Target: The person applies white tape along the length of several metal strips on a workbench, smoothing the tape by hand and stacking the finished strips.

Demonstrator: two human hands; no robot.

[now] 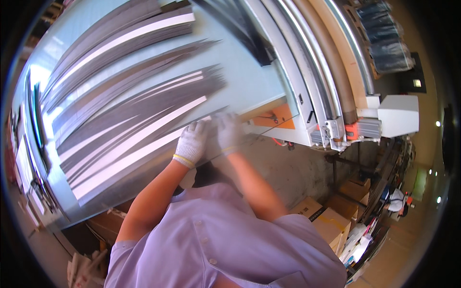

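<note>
My left hand [190,142], in a white knitted glove with a yellow cuff line, lies over the near ends of long thin strips [144,139]. Its fingers stretch forward and rest on the strips; its palm is hidden. My right hand [229,130], gloved too, is just to its right, beside the strip ends. Motion smears its fingers, so I cannot make out their shape or anything in them. The strips are dark grey, several showing white faces, and they lie in a fanned stack slanting across the pale blue table [259,81].
Farther back lie more grey and white strip bundles [125,36] and dark bars [235,29]. At the right stands a machine with long metal rails and rollers [319,62], an orange panel [276,117] on its near side. Cardboard boxes [326,221] sit low at the right.
</note>
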